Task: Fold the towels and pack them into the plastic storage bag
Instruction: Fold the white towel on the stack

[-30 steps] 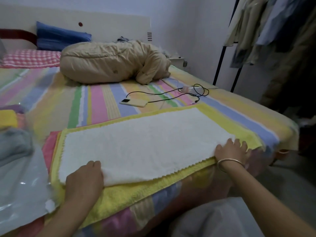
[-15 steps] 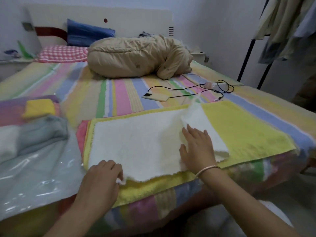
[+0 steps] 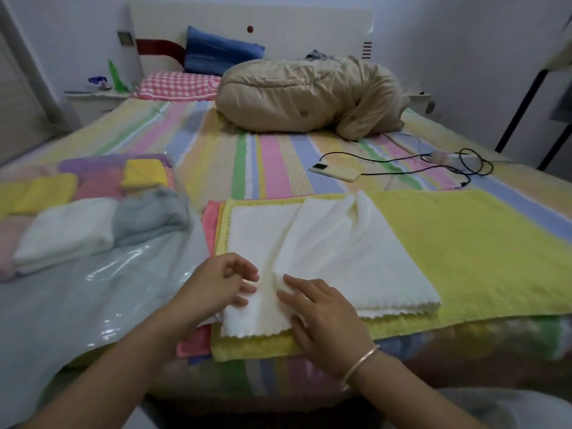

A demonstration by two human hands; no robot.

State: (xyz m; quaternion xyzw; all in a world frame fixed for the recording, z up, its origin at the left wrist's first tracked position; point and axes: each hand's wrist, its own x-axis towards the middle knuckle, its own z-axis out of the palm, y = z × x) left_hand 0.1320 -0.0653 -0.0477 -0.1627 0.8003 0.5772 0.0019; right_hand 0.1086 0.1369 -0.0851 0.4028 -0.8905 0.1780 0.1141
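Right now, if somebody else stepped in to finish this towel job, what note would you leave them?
Left hand: fingers curled at the white towel's near left corner; whether it pinches the cloth is unclear.
Right hand: fingers flat on the towel's folded-over flap.
The white towel lies on a spread yellow towel, with a pink towel under that. The plastic storage bag lies to the left; folded towels sit at its far end, seemingly inside.
Done: several towels folded; white one partly folded.
Left: finish the white one, fold yellow and pink, pack all.
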